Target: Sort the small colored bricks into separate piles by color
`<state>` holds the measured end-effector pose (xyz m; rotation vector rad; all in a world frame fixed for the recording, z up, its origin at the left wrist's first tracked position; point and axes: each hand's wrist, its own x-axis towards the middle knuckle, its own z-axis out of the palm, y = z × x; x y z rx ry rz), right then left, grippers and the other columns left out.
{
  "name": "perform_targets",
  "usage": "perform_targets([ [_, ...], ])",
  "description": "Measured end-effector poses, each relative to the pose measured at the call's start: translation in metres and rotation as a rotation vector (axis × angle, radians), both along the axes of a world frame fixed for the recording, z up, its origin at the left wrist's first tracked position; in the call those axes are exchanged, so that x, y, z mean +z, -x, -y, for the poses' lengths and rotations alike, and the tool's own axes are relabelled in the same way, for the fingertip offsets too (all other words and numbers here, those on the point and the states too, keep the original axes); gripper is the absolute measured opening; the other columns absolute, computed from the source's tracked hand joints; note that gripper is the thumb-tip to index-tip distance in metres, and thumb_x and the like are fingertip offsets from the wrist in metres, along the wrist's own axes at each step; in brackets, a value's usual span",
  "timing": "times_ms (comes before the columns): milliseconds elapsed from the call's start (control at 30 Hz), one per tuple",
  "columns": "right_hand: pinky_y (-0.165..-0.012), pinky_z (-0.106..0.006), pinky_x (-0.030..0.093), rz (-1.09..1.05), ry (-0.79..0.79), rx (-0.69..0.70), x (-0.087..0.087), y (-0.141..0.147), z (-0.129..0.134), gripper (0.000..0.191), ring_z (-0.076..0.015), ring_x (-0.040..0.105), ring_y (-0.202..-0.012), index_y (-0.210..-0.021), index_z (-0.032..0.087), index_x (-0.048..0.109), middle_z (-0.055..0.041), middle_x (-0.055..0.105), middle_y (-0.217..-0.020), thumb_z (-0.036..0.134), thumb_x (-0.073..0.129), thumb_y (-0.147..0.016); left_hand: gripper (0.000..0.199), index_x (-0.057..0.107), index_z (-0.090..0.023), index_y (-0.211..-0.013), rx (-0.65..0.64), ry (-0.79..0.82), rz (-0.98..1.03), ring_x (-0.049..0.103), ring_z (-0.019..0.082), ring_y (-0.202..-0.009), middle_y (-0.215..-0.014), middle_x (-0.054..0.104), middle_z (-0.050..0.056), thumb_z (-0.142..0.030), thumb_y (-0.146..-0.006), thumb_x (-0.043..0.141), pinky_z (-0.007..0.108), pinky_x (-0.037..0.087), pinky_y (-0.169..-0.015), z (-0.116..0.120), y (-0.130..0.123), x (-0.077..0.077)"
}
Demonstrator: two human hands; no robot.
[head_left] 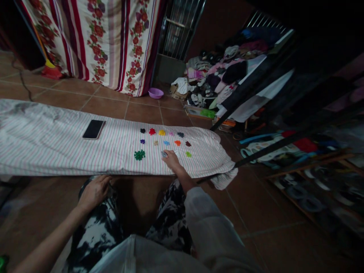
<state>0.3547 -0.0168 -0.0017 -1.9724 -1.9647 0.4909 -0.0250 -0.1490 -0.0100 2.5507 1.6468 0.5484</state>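
My right hand (172,160) reaches over the striped cloth (119,151), its fingertips pinched at a cluster of small grey pieces (164,154). The pieces are too small for me to tell their kind. Left of it lies a larger green pile (139,155), and to its right a lime pile (188,154). Behind are small heaps sorted by colour, among them red (152,131), yellow (162,132), light blue (166,143), orange (177,143) and brown (188,144). My left hand (95,191) rests on my left knee, fingers laid over it, holding nothing.
A dark-screened phone (93,129) lies on the cloth to the left. Beyond it, a purple basin (156,93) stands on the tiled floor by a floral curtain (113,45). Clothes are heaped (218,76) at the back right. A rack with shoes (309,189) is at right.
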Motion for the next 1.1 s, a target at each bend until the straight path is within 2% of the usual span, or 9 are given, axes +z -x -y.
perform_targets([
  [133, -0.095, -0.032, 0.043, 0.014, 0.055, 0.003, -0.001, -0.001, -0.004, 0.055, -0.0211, 0.056, -0.104, -0.132, 0.016, 0.055, -0.0121, 0.055, -0.12, 0.031, 0.067, -0.081, 0.038, 0.069, -0.013, -0.105, -0.008, -0.008, -0.011, 0.066, 0.026, -0.099, -0.106, 0.071, 0.012, -0.023, -0.087, 0.037, 0.037, 0.053, -0.088, 0.0, -0.002, 0.0],
  [267, -0.095, -0.03, 0.042, 0.006, 0.071, 0.034, 0.0, -0.002, -0.008, 0.055, -0.019, 0.055, -0.101, -0.132, 0.02, 0.054, -0.0088, 0.054, -0.118, 0.03, 0.067, -0.08, 0.037, 0.069, -0.013, -0.106, -0.014, -0.03, -0.022, 0.066, 0.026, -0.098, -0.106, 0.07, 0.013, -0.022, -0.086, 0.039, 0.036, 0.053, -0.087, -0.001, -0.001, -0.001],
  [400, -0.09, -0.026, 0.042, 0.015, 0.114, 0.088, 0.003, -0.001, -0.012, 0.049, -0.0158, 0.054, -0.093, -0.129, 0.021, 0.056, -0.0071, 0.051, -0.114, 0.03, 0.066, -0.082, 0.036, 0.069, -0.012, -0.103, -0.014, -0.036, -0.032, 0.066, 0.026, -0.097, -0.105, 0.071, 0.013, -0.023, -0.087, 0.039, 0.037, 0.053, -0.086, -0.001, -0.002, -0.001],
  [500, -0.09, -0.025, 0.041, 0.056, 0.119, 0.112, 0.006, 0.001, -0.015, 0.043, -0.0158, 0.054, -0.093, -0.124, 0.022, 0.058, -0.0065, 0.049, -0.111, 0.03, 0.066, -0.082, 0.036, 0.069, -0.012, -0.102, -0.014, -0.015, -0.042, 0.066, 0.025, -0.095, -0.104, 0.071, 0.013, -0.022, -0.087, 0.038, 0.037, 0.053, -0.085, -0.002, -0.003, 0.0],
  [867, -0.093, -0.028, 0.041, 0.089, 0.081, 0.068, 0.012, 0.015, -0.008, 0.039, -0.0214, 0.053, -0.104, -0.122, 0.016, 0.059, -0.0108, 0.055, -0.11, 0.029, 0.061, -0.086, 0.037, 0.069, -0.011, -0.108, -0.012, -0.031, -0.046, 0.065, 0.027, -0.1, -0.107, 0.07, 0.013, -0.023, -0.087, 0.04, 0.038, 0.053, -0.089, -0.003, -0.001, -0.008],
  [1100, -0.093, -0.027, 0.041, 0.056, 0.074, 0.039, 0.009, 0.018, -0.005, 0.04, -0.02, 0.053, -0.103, -0.121, 0.015, 0.059, -0.0113, 0.055, -0.112, 0.033, 0.064, -0.085, 0.035, 0.069, -0.015, -0.105, -0.021, 0.0, -0.016, 0.065, 0.025, -0.099, -0.105, 0.071, 0.011, -0.022, -0.087, 0.039, 0.036, 0.052, -0.089, -0.003, -0.003, -0.002],
])
